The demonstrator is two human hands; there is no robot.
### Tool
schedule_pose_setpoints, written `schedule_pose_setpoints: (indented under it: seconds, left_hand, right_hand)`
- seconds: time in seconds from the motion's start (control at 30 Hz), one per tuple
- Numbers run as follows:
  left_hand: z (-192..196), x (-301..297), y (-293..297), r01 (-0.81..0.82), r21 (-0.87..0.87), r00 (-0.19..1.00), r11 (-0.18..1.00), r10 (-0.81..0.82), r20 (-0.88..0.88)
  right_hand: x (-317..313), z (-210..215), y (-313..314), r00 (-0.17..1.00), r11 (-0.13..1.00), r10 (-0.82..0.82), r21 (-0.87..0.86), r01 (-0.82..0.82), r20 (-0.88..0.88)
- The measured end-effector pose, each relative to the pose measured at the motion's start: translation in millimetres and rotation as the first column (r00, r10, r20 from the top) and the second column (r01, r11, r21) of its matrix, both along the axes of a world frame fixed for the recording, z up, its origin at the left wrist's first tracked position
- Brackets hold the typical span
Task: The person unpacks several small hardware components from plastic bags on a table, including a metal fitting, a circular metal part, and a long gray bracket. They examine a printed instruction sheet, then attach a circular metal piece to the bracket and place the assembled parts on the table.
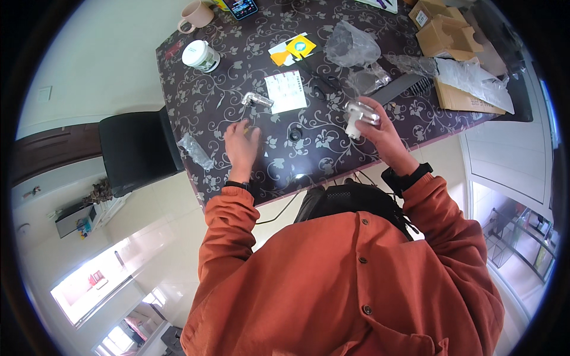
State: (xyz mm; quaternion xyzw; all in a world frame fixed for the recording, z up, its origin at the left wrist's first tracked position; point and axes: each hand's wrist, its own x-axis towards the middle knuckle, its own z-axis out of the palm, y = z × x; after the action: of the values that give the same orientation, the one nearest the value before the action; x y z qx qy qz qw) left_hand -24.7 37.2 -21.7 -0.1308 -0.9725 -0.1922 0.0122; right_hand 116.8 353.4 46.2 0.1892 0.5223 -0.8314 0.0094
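Observation:
My right hand (380, 133) holds a chrome and white fitting (359, 115) above the dark floral table (208, 101). My left hand (242, 145) rests on the table with its fingers curled, pinching something small and yellowish that I cannot make out. A chrome elbow pipe piece (256, 99) lies just beyond my left hand, next to a white instruction sheet (285, 91). A small black ring (295, 134) sits on the table between my hands.
Clear plastic bags (351, 44) and open cardboard boxes (448, 35) lie at the far right. A white jar (200, 55), a pink mug (195, 16) and a phone (243, 8) stand at the far left. A black chair (133, 151) stands left of the table.

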Motion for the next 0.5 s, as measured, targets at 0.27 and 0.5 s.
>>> schedule_pose_setpoints:
  seconds: [0.27, 0.5]
  left_hand:
    - [-9, -55, 28, 0.1, -0.015, 0.994, 0.995, -0.101, -0.036]
    - [-14, -71, 40, 0.135, -0.036, 0.973, 0.99, -0.125, 0.196]
  right_hand:
    - [-3, 12, 4, 1.0, 0.98, -0.023, -0.197, 0.022, 0.001]
    - [-5, 16, 9, 0.999, 0.949, -0.046, -0.312, 0.04, -0.011]
